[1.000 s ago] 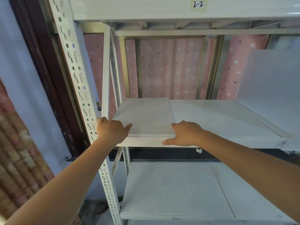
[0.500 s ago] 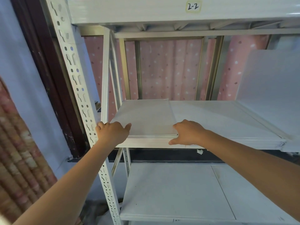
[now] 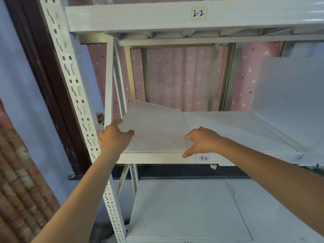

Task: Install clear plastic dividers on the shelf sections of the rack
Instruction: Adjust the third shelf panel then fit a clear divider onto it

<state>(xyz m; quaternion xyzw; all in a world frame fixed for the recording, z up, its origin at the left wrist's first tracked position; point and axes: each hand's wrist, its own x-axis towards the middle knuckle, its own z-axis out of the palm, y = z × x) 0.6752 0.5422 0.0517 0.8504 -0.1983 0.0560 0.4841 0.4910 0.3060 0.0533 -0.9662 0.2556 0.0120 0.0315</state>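
A white steel rack (image 3: 175, 20) fills most of the room ahead, its perforated upright (image 3: 73, 88) slanting down at nine o'clock. Behind it hangs a pink dotted curtain (image 3: 178, 78), and a pale blue wall (image 3: 22, 95) with a dark door frame (image 3: 47, 81) runs along the left. Lower left, at eight o'clock, is a patterned reddish fabric (image 3: 19, 181).

The upper beam carries a label reading 2-2 (image 3: 198, 13); the middle shelf (image 3: 236, 130) has a smaller tag, 3-2 (image 3: 204, 158), on its front lip. A lower shelf (image 3: 184, 211) sits beneath, at six o'clock. At three o'clock a frosted upright panel (image 3: 289, 95) already stands on the middle shelf.

The clear plastic divider (image 3: 154, 125) lies at the left end of the middle shelf, near centre. It is tilted: its left edge is lifted off the shelf while its right front corner stays low. Its long axis runs front to back, pointing towards twelve o'clock, the far corner near the rear post.

The left hand (image 3: 114, 137) grips the divider's raised left front edge, thumb on top, fingers curled below. The right hand (image 3: 201, 141) pinches the right front corner, thumb down against the shelf lip, fingers spread narrowly on top.
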